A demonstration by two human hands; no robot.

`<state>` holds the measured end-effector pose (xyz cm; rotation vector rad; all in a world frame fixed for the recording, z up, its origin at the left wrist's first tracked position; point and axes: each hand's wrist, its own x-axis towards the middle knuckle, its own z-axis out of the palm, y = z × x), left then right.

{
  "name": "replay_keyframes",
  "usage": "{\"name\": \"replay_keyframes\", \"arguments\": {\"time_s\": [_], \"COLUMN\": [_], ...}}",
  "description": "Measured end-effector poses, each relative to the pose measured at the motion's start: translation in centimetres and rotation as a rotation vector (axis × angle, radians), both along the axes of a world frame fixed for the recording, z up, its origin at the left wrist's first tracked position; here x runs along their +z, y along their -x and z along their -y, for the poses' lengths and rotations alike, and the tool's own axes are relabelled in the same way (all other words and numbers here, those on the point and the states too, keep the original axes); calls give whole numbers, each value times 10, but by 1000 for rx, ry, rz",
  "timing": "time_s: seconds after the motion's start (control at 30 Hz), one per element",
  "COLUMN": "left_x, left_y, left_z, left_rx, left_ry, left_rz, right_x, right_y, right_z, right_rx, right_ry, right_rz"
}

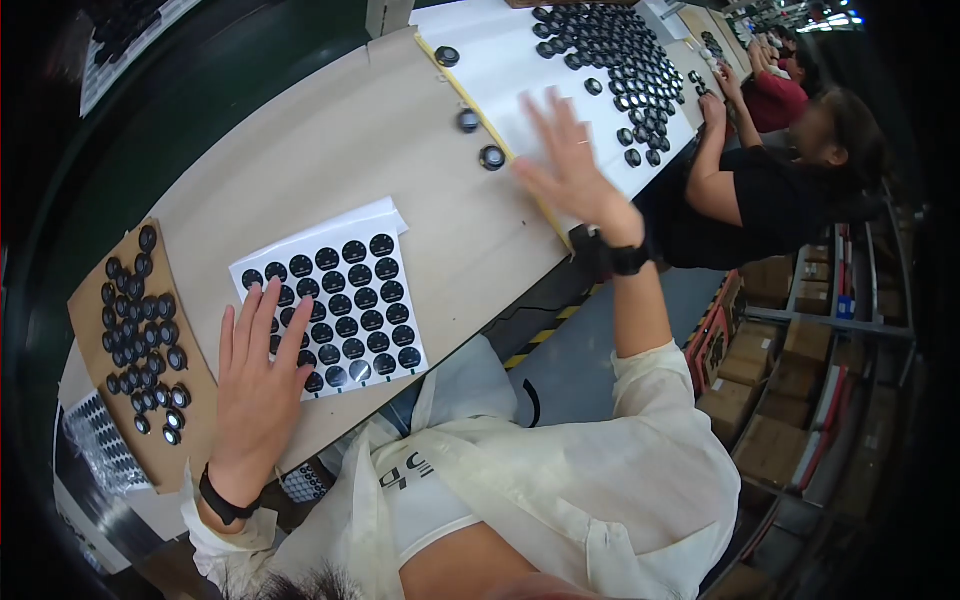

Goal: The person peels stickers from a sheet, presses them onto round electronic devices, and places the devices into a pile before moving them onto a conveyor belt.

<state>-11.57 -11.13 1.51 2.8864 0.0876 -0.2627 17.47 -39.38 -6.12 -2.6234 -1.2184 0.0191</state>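
My left hand [258, 395] lies with spread fingers on a white sheet [318, 236] printed with rows of round black stickers [344, 303]. The sheet's far edge is lifted or folded over. My right hand [575, 165], smeared by motion, is stretched out over a white surface with a yellow edge [508, 80]. Its fingers are apart, and nothing shows in them. Past it lies a crowd of small round black parts [625, 60] with shiny centres. Three more sit near the yellow edge: a far one [447, 56], a middle one [468, 120] and a near one [491, 158].
Several similar black parts [135, 320] rest on a brown cardboard sheet [203, 425] at the left. A clear bag with sticker sheets [98, 440] is beside it. Co-workers [770, 190] occupy the table's right side. Shelves with cardboard boxes [775, 430] stand at the right.
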Motion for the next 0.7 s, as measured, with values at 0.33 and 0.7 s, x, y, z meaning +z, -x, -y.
{"name": "replay_keyframes", "arguments": {"time_s": [0.33,0.7], "left_x": [-5,-16], "left_y": [13,5], "left_z": [-5,1], "left_rx": [59,50], "left_ry": [40,95], "left_rz": [-93,-88], "right_x": [-46,-1], "right_y": [-104,-11], "right_z": [169,19], "right_rx": [-571,34], "right_ry": [61,-110], "right_rz": [169,-140]}}
